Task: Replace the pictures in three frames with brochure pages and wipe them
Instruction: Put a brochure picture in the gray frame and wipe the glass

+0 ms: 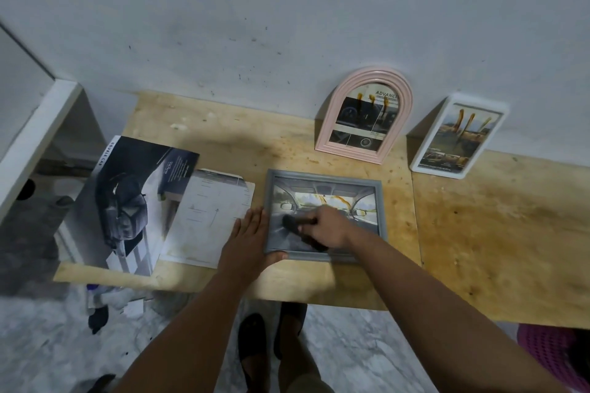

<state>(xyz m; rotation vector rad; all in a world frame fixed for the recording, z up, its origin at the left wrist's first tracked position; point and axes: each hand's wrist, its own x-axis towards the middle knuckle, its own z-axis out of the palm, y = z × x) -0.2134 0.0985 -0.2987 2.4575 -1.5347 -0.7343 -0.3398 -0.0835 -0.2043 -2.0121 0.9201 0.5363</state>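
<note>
A grey rectangular frame point(380, 201) lies flat on the wooden table point(479, 233) and holds a car-interior brochure page with a brown smear on its glass. My right hand point(329, 226) grips a dark cloth point(292, 222) and presses it onto the glass. My left hand point(252, 233) lies flat against the frame's left edge, thumb on the bottom rail. A pink arched frame point(329, 124) and a white rectangular frame point(498, 134) lean against the wall behind, both with brochure pages and brown streaks. The car brochure point(127, 201) lies open at the left, a loose white page point(207, 217) beside it.
The grey wall point(287, 25) stands right behind the table. A white cabinet edge point(38, 137) is at the far left. On the marble floor below lie small items point(108, 300) and my dark shoes point(255, 351). A pink basket point(552, 354) sits at the lower right.
</note>
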